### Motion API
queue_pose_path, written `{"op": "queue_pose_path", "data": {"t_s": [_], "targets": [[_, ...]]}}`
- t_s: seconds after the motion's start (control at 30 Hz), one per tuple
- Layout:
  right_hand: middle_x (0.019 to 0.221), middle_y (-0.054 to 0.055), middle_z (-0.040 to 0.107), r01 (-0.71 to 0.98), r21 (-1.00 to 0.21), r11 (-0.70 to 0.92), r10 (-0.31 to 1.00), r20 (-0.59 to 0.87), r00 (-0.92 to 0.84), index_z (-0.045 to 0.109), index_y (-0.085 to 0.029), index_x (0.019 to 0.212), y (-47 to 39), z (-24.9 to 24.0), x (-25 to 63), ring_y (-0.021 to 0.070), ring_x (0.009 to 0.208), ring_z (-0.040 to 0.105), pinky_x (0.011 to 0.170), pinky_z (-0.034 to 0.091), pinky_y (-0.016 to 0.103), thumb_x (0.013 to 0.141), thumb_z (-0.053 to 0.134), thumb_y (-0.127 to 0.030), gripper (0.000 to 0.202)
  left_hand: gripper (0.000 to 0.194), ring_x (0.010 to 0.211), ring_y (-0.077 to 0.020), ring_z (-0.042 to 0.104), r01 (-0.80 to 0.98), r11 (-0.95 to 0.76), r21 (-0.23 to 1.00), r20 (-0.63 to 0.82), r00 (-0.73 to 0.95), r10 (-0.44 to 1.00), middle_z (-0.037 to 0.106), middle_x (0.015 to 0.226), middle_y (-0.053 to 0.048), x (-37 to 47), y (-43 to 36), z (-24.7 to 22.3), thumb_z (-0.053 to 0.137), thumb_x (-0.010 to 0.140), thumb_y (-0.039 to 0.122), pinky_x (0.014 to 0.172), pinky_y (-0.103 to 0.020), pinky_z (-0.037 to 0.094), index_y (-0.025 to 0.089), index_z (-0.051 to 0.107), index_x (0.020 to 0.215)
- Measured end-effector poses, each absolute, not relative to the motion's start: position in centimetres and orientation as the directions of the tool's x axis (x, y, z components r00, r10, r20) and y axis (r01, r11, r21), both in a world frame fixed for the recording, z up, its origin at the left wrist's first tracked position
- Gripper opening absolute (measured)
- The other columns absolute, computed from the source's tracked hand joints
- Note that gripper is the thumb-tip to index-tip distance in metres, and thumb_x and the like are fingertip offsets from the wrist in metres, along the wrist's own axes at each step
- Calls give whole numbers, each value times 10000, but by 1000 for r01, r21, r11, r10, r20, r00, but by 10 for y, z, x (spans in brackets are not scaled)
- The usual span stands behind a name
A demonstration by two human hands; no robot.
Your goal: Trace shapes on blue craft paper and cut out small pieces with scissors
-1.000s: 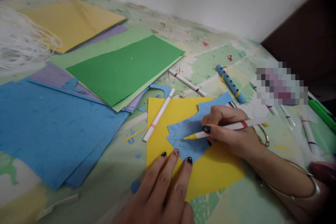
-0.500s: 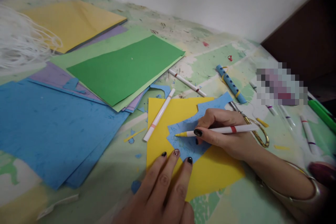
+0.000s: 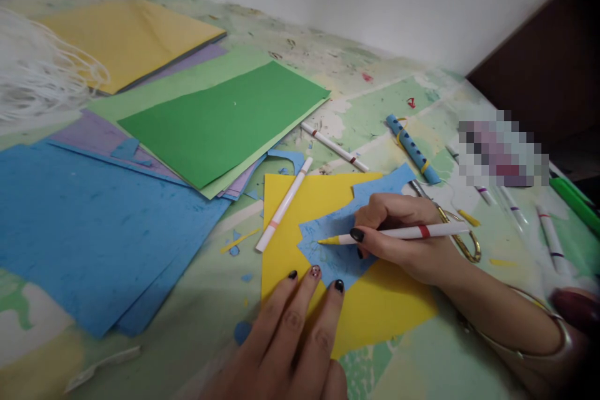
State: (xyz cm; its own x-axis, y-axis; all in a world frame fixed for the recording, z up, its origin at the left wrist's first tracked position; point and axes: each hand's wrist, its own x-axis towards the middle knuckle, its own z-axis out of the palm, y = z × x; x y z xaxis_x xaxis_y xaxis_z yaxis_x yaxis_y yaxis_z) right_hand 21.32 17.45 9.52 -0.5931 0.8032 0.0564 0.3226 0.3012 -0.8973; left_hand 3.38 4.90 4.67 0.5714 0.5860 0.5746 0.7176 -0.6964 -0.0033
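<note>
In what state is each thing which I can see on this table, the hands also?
Right hand: closed around a marker
Held marker: uncapped, yellow tip at the blue cutout
Left hand: fingers extended, pressing down
Blue cutout: cut, lying on yellow paper
Pink-banded marker: capped, lying down
Scissors: partly hidden; open or shut unclear
Blue roll: rolled, yellow bands around it
White string: loose, tangled

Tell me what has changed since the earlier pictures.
The right hand first slid the yellow-tipped marker left over the blue paper cutout, then slightly back right; more of the scissors now shows. Nothing was taken hold of or let go. The left hand, the cutout and the yellow sheet stayed put.
</note>
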Motion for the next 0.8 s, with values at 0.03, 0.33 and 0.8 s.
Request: {"op": "queue_pose_path", "data": {"t_s": [0.03,0.33,0.8], "targets": [[549,-23,489,322,-898,300,803,55,-594,474,-183,588,175,95,213,94,482,427,427,301,238,767,594,-162,217,167,1041,-294,606,727,-687,4,585,555,591,637,1114,-111,34,49,47,358,828,122,1058,-478,265,173,403,675],[556,-16,507,338,-883,325,807,72,-587,479,-180,579,175,95,213,94,481,435,420,302,237,759,595,-158,215,181,1015,-305,619,707,-707,-2,571,581,580,648,1098,-116,35,51,46,351,827,121,1036,-479,290,171,405,661],[555,-1,553,353,-883,310,810,50,-585,518,-169,586,175,99,213,103,498,483,429,334,234,782,595,-171,210,174,1014,-300,617,711,-703,4,566,578,588,644,1091,-115,33,49,48,355,834,127,1036,-482,278,174,409,675]]}}
